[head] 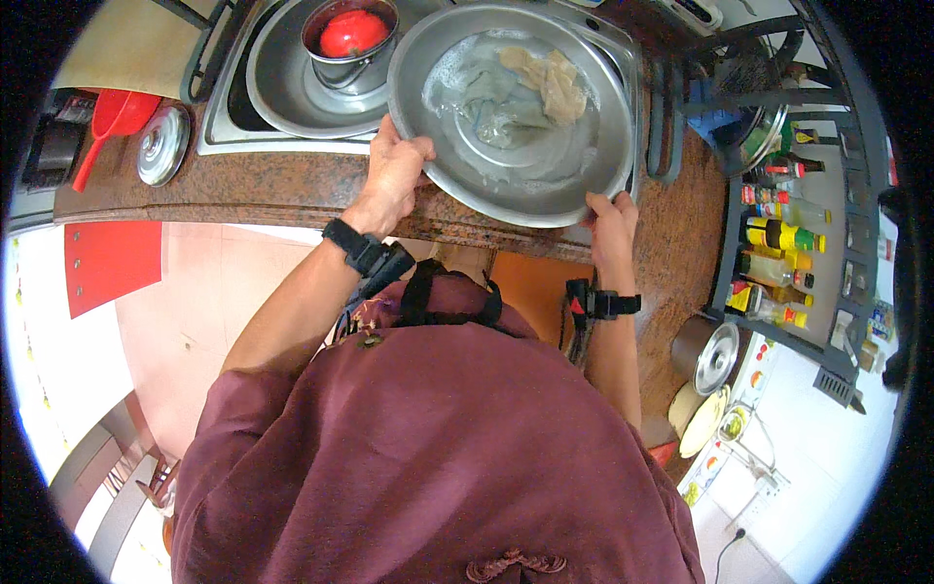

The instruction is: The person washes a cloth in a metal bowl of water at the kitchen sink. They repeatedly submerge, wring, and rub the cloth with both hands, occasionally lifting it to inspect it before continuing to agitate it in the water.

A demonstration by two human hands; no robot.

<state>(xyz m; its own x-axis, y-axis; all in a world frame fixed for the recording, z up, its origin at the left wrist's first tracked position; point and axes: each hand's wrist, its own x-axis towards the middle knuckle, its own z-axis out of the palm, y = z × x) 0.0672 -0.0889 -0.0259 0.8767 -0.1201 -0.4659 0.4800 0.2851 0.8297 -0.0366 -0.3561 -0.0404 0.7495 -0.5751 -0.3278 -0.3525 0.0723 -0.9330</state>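
Note:
My left hand [398, 171] grips the near left rim of a wide metal basin [511, 208]. On the basin's near right rim, my right hand [611, 219] has its fingers closed. Water with some suds stands in the basin, and a greyish cloth [496, 98] and a tan cloth [558, 84] lie in it. The basin sits over the right part of a steel sink [292, 146]. To its left, a second metal basin [281, 109] holds a small metal pot [350, 73] with a red object [354, 33] inside.
On the granite counter [292, 179], a metal lid [163, 146] and a red dustpan-like scoop [109, 124] lie at left. A dark rack [766, 339] with several bottles stands at right. Nearer on that side are a lidded pot [711, 354] and a pale yellow dish [704, 423].

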